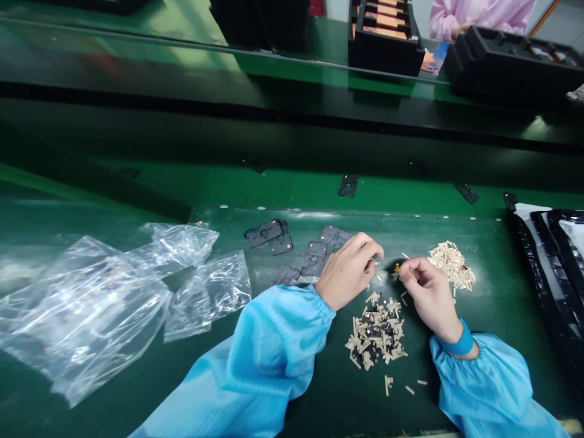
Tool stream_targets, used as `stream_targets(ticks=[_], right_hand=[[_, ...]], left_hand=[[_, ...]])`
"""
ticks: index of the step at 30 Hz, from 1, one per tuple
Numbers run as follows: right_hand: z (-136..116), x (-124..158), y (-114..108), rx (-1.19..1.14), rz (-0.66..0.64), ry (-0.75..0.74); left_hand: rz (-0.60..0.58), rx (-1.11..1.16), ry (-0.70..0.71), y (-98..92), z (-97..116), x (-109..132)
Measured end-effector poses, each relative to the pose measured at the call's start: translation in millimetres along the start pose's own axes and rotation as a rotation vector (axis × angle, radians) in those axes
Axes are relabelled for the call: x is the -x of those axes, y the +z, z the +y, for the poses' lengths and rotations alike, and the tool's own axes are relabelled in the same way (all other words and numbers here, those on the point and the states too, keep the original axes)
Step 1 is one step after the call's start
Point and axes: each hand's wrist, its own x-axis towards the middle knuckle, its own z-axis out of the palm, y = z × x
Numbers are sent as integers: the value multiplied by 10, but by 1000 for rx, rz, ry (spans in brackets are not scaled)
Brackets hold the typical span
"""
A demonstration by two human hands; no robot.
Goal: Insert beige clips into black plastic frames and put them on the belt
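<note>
My right hand (426, 295), with a blue band at its wrist, pinches a tiny yellowish piece (396, 267) between thumb and fingertips. Facing it, my left hand (353, 267) has its fingers curled inward; whatever lies at its fingertips is too small to make out. Just below both hands is a mixed pile of small beige strips and black parts (378, 333). Beyond my right hand sits a heap of beige strips (451, 264). Flat black plates with cutouts (314, 258) lie beside my left hand, partly covered by it.
Clear plastic bags (91, 310) spread over the left of the green bench. Black trays with white sheets (547, 261) stand at the right edge. A raised ledge (274, 85) crosses behind, carrying black bins (385, 42). A person in a pink sleeve (483, 15) is across it.
</note>
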Motion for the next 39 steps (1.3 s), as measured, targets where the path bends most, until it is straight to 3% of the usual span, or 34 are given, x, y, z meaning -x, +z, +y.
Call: stream_targets(ticks=[4,12,15,18,21,24,28,34,39], right_hand=[[-12,7,-9,12,-20,-18],[16,32,-7,121,-56,-96],[18,65,7,255,37,-195],[2,89,25,432,174,-421],[-8,99,42,528,138,-592],[2,115,57,539,113,-609],[9,139,69,543,111,-519],[-17,57,-7,492,222,-362],[-4,-33,-99,466,155,-302]], left_hand=[[-53,188,-38,-12,88,-18],[-255,533,-294,43,134,-45],[-223,630,-364,55,117,-46],[-184,673,-403,42,122,-52],[-177,678,-405,28,142,-54],[-186,687,-397,34,160,-48],[-190,692,-385,58,172,-32],[-167,522,-231,45,105,-15],[57,27,253,-58,-33,-13]])
